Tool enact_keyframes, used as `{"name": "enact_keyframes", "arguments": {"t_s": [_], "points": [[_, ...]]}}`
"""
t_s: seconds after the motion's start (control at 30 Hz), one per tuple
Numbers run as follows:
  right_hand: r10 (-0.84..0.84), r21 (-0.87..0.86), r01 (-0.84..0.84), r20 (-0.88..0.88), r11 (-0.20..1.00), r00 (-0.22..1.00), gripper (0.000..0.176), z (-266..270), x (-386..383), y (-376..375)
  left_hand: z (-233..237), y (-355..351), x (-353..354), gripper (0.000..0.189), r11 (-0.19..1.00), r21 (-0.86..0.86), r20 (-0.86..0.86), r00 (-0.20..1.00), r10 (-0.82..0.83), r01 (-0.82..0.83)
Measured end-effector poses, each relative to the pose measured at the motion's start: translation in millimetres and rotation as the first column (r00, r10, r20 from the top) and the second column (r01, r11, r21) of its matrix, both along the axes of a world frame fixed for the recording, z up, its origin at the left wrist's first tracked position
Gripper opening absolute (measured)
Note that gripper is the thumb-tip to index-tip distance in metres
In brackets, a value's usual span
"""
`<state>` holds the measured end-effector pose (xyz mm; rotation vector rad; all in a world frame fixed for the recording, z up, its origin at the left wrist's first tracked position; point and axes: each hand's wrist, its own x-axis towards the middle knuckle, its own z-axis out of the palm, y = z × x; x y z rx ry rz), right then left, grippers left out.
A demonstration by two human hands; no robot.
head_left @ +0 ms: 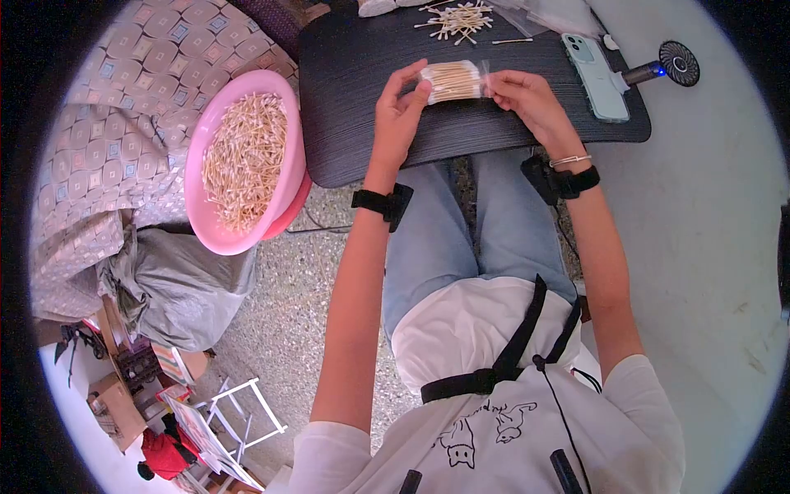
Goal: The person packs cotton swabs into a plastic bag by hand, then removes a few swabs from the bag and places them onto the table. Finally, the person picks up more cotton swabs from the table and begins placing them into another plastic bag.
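A clear bag of cotton swabs (455,82) is held level above the black table (346,107), its wooden sticks lying side by side. My left hand (401,103) grips the bag's left end between thumb and fingers. At the right end, my right hand (527,99) pinches the clear plastic edge of the bag. Farther back on the table lies a loose pile of cotton swabs (461,20), with a single swab (513,40) apart from it.
A pink basin (197,177) full of cotton swabs stands left of the table. On the table's right are a pale green phone (594,78) and a small black fan (680,64). Clear plastic bags (543,18) lie at the back. A grey sack (189,284) sits on the floor.
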<state>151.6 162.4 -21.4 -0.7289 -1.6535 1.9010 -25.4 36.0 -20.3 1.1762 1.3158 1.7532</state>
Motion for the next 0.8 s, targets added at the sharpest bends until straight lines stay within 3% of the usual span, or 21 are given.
{"name": "enact_keyframes", "arguments": {"t_s": [0.2, 0.3, 0.4, 0.6, 0.7, 0.8], "points": [[-0.057, 0.009, 0.058, -0.030, 0.998, 0.998, 0.022, 2, -4, -8, -4, 2, -4, 0.037, 1.000, 0.001, 0.012, 1.000, 0.015, -0.015], [-0.137, 0.063, 0.148, -0.153, 0.987, 0.979, 0.020, -2, -9, -15, -6, 4, -4, 0.038, 1.000, 0.015, 0.044, 0.999, 0.011, -0.012], [-0.092, 0.058, 0.102, -0.157, 0.993, 0.983, 0.021, 1, -6, -14, -6, 3, -4, 0.039, 1.000, 0.005, 0.047, 0.999, 0.016, -0.016], [-0.070, -0.032, 0.067, -0.095, 0.997, 0.993, 0.024, 5, -3, -11, -7, 4, -3, 0.038, 1.000, -0.006, 0.028, 0.999, 0.027, -0.027], [-0.048, 0.150, 0.046, 0.006, 0.988, 0.999, 0.024, 0, -2, -6, -6, 3, -1, 0.037, 0.999, -0.019, 0.025, 0.999, 0.036, -0.036], [-0.025, 0.146, 0.025, -0.003, 0.989, 1.000, 0.024, -3, -2, -4, -6, 3, -1, 0.036, 0.998, -0.029, 0.010, 0.998, 0.056, -0.056]]}}
